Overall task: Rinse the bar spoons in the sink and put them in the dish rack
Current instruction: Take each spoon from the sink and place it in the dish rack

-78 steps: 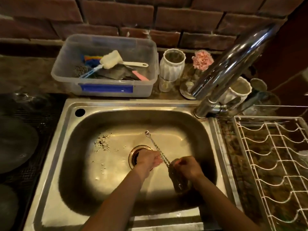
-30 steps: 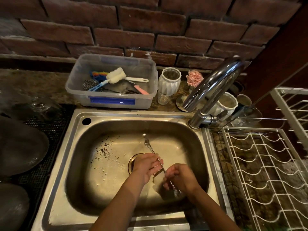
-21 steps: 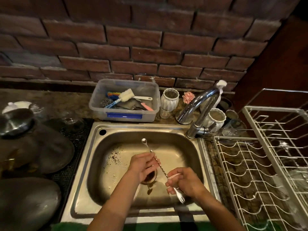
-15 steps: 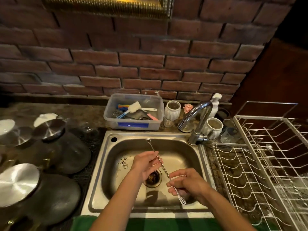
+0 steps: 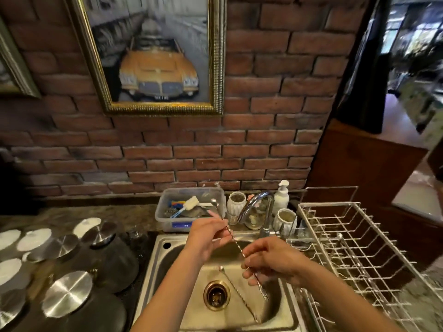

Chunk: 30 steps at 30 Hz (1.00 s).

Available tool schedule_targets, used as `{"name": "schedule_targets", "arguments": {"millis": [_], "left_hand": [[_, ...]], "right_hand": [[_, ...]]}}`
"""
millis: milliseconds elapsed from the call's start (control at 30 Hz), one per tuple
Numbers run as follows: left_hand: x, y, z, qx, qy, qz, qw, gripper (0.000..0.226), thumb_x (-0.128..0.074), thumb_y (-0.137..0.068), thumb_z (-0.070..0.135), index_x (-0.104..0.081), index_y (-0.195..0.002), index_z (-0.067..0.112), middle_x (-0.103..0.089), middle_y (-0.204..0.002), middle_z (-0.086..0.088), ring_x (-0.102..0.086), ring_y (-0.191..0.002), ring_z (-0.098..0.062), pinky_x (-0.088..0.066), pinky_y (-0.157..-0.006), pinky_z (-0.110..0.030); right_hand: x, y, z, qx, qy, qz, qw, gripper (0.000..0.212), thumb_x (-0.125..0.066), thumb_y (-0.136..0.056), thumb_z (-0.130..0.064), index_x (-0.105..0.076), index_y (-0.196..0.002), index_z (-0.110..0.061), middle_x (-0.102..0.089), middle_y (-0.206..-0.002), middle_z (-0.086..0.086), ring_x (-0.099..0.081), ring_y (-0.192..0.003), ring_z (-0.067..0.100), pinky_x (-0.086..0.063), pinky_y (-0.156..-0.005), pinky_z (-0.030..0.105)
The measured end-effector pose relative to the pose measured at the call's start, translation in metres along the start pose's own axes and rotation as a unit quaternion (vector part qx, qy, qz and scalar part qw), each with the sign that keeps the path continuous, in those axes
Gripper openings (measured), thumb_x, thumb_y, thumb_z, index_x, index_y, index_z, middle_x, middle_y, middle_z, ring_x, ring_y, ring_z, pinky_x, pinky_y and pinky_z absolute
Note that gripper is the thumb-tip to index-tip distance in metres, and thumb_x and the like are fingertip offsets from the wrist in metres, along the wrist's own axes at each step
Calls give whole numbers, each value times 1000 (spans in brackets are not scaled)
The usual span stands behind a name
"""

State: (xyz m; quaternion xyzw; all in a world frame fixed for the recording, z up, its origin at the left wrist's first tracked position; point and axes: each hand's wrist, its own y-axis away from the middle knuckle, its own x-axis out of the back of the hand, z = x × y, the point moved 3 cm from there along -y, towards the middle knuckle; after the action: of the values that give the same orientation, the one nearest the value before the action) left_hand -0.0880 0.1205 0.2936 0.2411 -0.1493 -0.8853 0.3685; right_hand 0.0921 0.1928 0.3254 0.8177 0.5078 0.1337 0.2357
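over the sink point(image 5: 288, 315), a bar spoon point(image 5: 236, 243) is gripped by left hand point(image 5: 207, 238) and right hand point(image 5: 271, 261), so drips fall inside.

Counter point(image 5: 72, 218): dark stone
On it: plastic tub point(image 5: 189, 213), white vases point(image 5: 236, 204), soap bottle point(image 5: 281, 196), dish rack point(image 5: 354, 250), lidded jars point(image 5: 72, 271)

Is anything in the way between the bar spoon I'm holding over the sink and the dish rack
Nothing visible blocks it. The twisted silver bar spoon is held by both hands, left hand and right hand, above the steel sink. The white wire dish rack stands open just right.
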Motion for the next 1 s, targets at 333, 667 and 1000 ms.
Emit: {"name": "schedule_targets", "arguments": {"millis": [333, 667, 1000], "left_hand": [[-140, 30, 11, -5, -63, -83, 995, 5, -65, -90, -4, -65, -90, 1, -65, -73, -15, -64, -60, -18, -62, -56, -30], [-277, 23, -70, 18, -120, -133, 984, 3, -64, -89, -8, -64, -91, -7, -59, -63, -17, -60, -41, -15, -48, -34, -21], [-348, -9, -137, 61, -221, -131, 965, 10, -61, -88, -13, -62, -97, -10, -60, -81, -23, -62, -44, -21, -50, -37, -27]], "right_hand": [[83, 84, -19, 25, 96, 140, 985, 15, -64, -88, 2, -66, -103, 4, -71, -88, 18, -73, -85, 31, -61, -78, 45], [198, 138, 38, 7, 102, 247, 964, 8, -71, -87, -8, -75, -81, -3, -71, -65, 5, -64, -52, 9, -48, -46, 22], [265, 147, 89, -55, 142, 312, 938, 4, -70, -85, -1, -73, -82, -1, -73, -73, 10, -67, -54, 10, -53, -49, 22]]}}
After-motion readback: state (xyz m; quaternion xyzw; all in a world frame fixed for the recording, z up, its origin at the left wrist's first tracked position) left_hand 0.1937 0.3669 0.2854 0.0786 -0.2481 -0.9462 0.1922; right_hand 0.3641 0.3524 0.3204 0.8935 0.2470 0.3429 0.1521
